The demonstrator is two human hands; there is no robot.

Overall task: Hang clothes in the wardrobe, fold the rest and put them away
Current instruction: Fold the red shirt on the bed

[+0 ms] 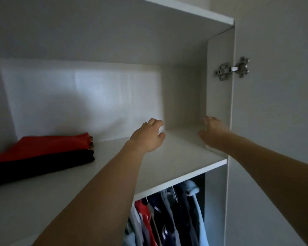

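With clothes hanging below [167, 219] and a folded pile [43, 155] at the shelf's [176, 157] left, we judge the task nearly done, left hand [148, 137] and right hand [212, 132] empty, fingers relaxed.
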